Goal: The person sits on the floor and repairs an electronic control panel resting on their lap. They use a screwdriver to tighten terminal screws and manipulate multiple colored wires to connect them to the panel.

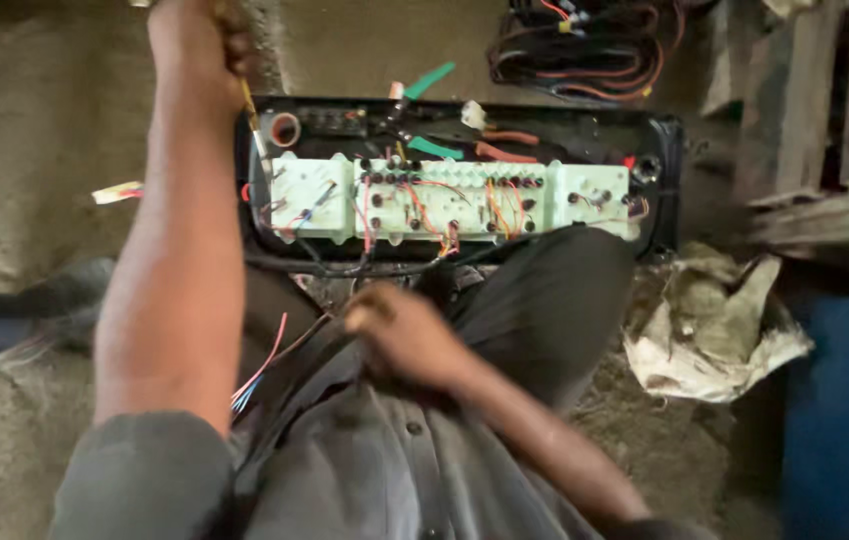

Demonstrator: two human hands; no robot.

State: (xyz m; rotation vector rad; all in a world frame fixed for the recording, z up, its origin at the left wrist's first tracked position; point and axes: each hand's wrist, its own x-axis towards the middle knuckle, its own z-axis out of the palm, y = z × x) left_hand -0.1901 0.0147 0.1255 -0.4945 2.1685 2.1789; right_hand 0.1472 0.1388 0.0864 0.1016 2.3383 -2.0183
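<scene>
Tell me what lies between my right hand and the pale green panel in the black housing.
In the head view, black cables and the housing's near rim separate the right hand from the pale green panel.

Grey button-up shirt, short sleeves, dark trousers, bare forearms.

I found no packages, signs or screens in view. Two green tags (431, 80) lay at the panel's far edge, and one small white label (116, 192) lay left of it.
</scene>
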